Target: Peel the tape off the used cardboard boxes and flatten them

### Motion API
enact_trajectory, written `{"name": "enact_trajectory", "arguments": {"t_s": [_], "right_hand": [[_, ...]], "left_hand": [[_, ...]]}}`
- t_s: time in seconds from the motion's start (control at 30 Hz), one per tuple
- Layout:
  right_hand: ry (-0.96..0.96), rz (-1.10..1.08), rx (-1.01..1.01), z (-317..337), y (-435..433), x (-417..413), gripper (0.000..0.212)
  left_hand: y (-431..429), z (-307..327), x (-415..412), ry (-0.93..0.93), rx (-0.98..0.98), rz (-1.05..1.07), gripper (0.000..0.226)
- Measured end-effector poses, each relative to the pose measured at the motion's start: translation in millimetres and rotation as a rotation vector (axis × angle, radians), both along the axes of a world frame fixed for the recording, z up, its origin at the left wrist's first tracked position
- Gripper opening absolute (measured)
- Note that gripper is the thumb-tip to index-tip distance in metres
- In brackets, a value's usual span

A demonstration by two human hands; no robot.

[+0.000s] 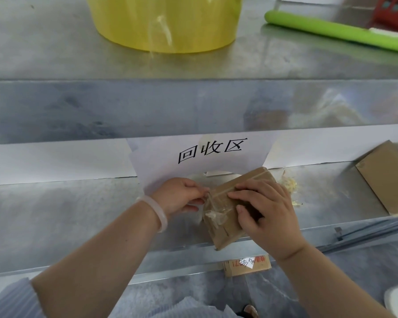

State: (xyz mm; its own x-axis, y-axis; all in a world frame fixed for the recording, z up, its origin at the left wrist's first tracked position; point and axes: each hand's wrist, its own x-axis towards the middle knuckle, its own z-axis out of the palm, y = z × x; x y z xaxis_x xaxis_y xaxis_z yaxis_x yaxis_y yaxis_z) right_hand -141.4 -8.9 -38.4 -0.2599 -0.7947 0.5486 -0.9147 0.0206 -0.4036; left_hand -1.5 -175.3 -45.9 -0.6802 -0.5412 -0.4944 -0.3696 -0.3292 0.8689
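A small brown cardboard box (225, 228) lies on the metal bench (78, 214) at its front edge, wrapped in clear tape (214, 215) that is crumpled and partly lifted at its left end. My right hand (267, 210) presses down on top of the box, fingers spread over it. My left hand (182, 196), with a pale bangle at the wrist, pinches the loose tape at the box's left edge between thumb and fingers.
A wad of peeled tape (290, 184) lies right of the box. Flattened cardboard (384, 175) rests at the far right. A paper sign (205, 154) hangs on the raised shelf, which bears a yellow tub (163, 21) and a green roll (336, 31). Another box (246, 265) sits below the bench.
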Motion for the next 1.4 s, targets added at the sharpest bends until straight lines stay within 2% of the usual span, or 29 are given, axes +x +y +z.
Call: {"name": "enact_trajectory", "arguments": {"t_s": [0.1, 0.23, 0.4, 0.5, 0.67, 0.8, 0.93, 1.1, 1.3, 1.4], "right_hand": [[0.017, 0.020, 0.004, 0.6, 2.3, -1.3, 0.023], [0.043, 0.023, 0.016, 2.4, 2.5, -1.7, 0.025], [0.055, 0.023, 0.028, 2.8, 1.4, -0.8, 0.025], [0.047, 0.021, 0.025, 2.0, 1.5, -1.3, 0.025], [0.048, 0.007, 0.005, 0.4, -0.3, -0.1, 0.024], [0.054, -0.006, 0.000, 0.4, -1.5, 1.8, 0.024], [0.054, -0.012, -0.003, 0.8, -2.1, 2.9, 0.024], [0.054, -0.014, -0.014, -0.4, -2.7, 2.8, 0.024], [0.043, -0.001, -0.022, -1.5, -2.7, 1.0, 0.023], [0.040, 0.000, -0.025, -1.8, -2.8, 0.9, 0.022]], "left_hand": [[1.3, -3.2, -0.1, -0.006, 0.028, -0.031, 0.013], [-4.2, -2.2, -1.9, -0.036, 0.041, -0.172, 0.006], [-4.8, 5.8, -4.6, -0.119, -0.061, -0.325, 0.013], [2.3, 2.9, -1.4, -0.069, -0.085, -0.246, 0.017], [23.6, -10.1, 24.1, 0.152, -0.138, 0.024, 0.020], [31.6, -10.8, 33.0, 0.256, -0.282, 0.126, 0.023], [28.1, -11.9, 26.5, 0.195, -0.495, 0.178, 0.032], [24.1, -17.8, 23.1, 0.098, -0.760, 0.080, 0.030], [11.5, -13.2, 24.1, 0.101, -1.204, -0.224, 0.005], [9.0, -14.1, 24.3, 0.088, -1.202, -0.250, 0.006]]}}
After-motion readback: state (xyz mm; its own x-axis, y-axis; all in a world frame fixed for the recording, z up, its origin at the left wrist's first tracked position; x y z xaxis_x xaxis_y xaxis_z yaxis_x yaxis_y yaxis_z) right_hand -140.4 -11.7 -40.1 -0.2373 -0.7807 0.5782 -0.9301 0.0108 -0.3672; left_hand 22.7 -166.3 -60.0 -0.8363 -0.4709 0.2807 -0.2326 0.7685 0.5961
